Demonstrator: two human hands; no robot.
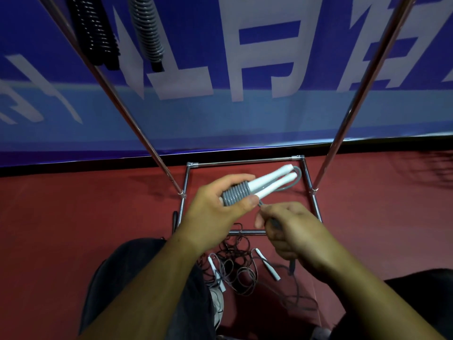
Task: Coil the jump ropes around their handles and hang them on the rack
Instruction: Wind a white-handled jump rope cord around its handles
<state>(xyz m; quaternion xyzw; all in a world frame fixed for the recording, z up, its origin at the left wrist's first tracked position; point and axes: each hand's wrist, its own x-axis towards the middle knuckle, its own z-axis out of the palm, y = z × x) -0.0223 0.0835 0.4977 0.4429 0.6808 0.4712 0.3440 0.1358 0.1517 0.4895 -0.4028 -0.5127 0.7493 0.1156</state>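
The left hand (215,204) is gripping white handles (267,182) wrapped in grey jump rope (236,193), and the right hand (294,231) is clenching its loose strand (261,204). White characters (267,52) on the blue banner (318,119) are showing too cropped to read.

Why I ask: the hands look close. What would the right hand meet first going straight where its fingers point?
Likely the left hand at its thumb, beside the gray rope coil; depth is unclear.

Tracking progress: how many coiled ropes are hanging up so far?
2: a black coil at upper left and a grey coil just right of it. More may hang above the frame.
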